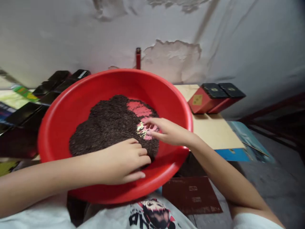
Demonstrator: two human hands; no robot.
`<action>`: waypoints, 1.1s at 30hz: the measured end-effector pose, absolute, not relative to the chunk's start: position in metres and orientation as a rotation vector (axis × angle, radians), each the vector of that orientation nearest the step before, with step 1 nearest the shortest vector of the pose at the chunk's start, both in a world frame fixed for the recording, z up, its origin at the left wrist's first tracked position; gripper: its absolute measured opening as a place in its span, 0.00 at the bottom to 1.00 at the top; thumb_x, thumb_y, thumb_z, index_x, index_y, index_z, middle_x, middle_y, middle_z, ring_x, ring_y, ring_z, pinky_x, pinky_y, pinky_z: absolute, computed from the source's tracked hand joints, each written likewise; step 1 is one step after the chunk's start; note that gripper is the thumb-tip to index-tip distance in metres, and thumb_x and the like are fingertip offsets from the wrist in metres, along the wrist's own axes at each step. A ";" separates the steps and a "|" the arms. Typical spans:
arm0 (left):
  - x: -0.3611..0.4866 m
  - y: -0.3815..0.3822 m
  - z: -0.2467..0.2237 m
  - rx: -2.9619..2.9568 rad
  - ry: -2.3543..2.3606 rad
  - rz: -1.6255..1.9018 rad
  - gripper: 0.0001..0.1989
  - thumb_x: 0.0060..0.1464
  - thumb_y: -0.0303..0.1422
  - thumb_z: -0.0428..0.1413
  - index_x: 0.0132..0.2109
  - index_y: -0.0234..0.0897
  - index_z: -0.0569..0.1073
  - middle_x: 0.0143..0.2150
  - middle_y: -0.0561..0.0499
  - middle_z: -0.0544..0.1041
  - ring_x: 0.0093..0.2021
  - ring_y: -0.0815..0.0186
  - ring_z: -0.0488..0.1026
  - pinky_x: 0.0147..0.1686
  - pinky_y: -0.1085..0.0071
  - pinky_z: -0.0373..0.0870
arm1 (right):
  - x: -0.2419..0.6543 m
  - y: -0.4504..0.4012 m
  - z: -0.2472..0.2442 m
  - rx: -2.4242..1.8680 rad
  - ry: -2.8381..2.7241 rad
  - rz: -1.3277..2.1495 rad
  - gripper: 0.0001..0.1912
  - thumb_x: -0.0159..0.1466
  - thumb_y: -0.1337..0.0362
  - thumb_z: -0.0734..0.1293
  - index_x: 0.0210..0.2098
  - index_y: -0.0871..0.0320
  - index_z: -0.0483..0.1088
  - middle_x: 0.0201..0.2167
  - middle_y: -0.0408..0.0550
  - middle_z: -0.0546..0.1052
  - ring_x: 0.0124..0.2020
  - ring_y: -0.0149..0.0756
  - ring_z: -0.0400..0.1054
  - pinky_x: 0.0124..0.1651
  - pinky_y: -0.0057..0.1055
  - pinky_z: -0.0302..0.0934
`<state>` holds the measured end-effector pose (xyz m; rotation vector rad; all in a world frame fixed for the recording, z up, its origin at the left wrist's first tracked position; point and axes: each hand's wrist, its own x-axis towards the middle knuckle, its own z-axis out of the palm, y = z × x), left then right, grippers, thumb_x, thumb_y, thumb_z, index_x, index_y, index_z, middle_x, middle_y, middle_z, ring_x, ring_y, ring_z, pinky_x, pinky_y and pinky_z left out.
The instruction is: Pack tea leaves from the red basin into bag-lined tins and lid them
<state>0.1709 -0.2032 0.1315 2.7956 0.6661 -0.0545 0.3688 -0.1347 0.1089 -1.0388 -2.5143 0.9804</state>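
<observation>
A wide red basin [59, 117] holds a heap of dark, dry shreds that look like loose tea leaves [105, 124]. My left hand [128, 162] lies over the near side of the heap, thumb stretched apart and fingers bent down, their tips partly hidden. Over the right part of the heap hovers my right hand [164, 129], its thumb and index finger apart. Just beside its fingertips is a small patch of pale yellowish bits [141, 129]. Behind this, the leaves are thin and the basin's pinkish bottom [139, 108] shows through.
Two red tins with black lids [214, 97] stand on the table board [212, 130] at right. More dark tins [26, 117] crowd the left side, with a green-yellow packet [25, 93] beyond. A brown sheet [192, 194] is below the basin; a peeling wall [114, 38] rises behind.
</observation>
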 end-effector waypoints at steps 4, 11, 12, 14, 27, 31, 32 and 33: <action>0.092 -0.216 0.126 2.594 1.095 0.196 0.11 0.60 0.36 0.52 0.48 0.44 0.74 0.41 0.52 0.80 0.43 0.62 0.75 0.49 0.65 0.67 | 0.332 -0.140 0.106 -1.331 -3.071 0.944 0.22 0.65 0.56 0.63 0.56 0.60 0.65 0.50 0.58 0.75 0.49 0.47 0.71 0.48 0.35 0.64; -0.043 -0.249 0.063 2.147 2.201 1.487 0.09 0.58 0.36 0.50 0.42 0.42 0.74 0.40 0.47 0.78 0.43 0.58 0.75 0.47 0.57 0.72 | 0.290 -0.135 0.092 -1.380 -3.125 0.741 0.26 0.67 0.56 0.59 0.61 0.63 0.59 0.54 0.60 0.72 0.50 0.46 0.71 0.49 0.36 0.65; -0.062 -0.254 0.048 2.069 2.374 1.617 0.11 0.58 0.36 0.50 0.43 0.40 0.74 0.40 0.45 0.77 0.44 0.55 0.74 0.48 0.54 0.71 | 0.284 -0.135 0.088 -1.366 -3.173 0.742 0.26 0.67 0.56 0.59 0.61 0.64 0.60 0.54 0.61 0.72 0.51 0.48 0.70 0.50 0.38 0.65; -0.094 -0.259 0.020 1.888 2.678 1.545 0.18 0.56 0.37 0.52 0.51 0.36 0.71 0.49 0.38 0.73 0.53 0.49 0.70 0.57 0.48 0.64 | 0.270 -0.134 0.081 -1.321 -3.294 0.780 0.26 0.66 0.57 0.60 0.60 0.64 0.62 0.55 0.62 0.71 0.53 0.50 0.69 0.52 0.41 0.64; -0.119 -0.191 -0.010 1.302 2.824 1.214 0.04 0.52 0.27 0.51 0.33 0.39 0.70 0.51 0.41 0.66 0.54 0.49 0.63 0.57 0.53 0.61 | 0.196 -0.133 0.056 -0.993 -3.479 0.514 0.22 0.66 0.58 0.62 0.57 0.61 0.66 0.54 0.57 0.73 0.55 0.51 0.68 0.57 0.44 0.60; -0.120 -0.201 -0.002 1.419 2.789 1.282 0.08 0.48 0.32 0.55 0.26 0.41 0.62 0.38 0.45 0.68 0.44 0.53 0.65 0.48 0.55 0.66 | 0.206 -0.126 0.054 -1.109 -3.497 0.492 0.23 0.67 0.58 0.61 0.57 0.64 0.65 0.55 0.59 0.72 0.55 0.52 0.67 0.58 0.47 0.60; -0.119 -0.206 0.001 1.458 2.783 1.313 0.09 0.49 0.34 0.54 0.26 0.41 0.61 0.35 0.46 0.67 0.41 0.54 0.65 0.46 0.55 0.66 | 0.207 -0.123 0.055 -1.126 -3.502 0.470 0.23 0.67 0.58 0.61 0.58 0.64 0.65 0.55 0.59 0.72 0.56 0.53 0.67 0.58 0.47 0.60; -0.117 -0.211 0.004 1.496 2.780 1.349 0.10 0.49 0.36 0.54 0.26 0.41 0.61 0.33 0.48 0.67 0.39 0.55 0.64 0.44 0.54 0.65 | 0.208 -0.121 0.056 -1.134 -3.509 0.445 0.23 0.67 0.57 0.60 0.58 0.63 0.65 0.56 0.59 0.71 0.56 0.52 0.67 0.58 0.46 0.60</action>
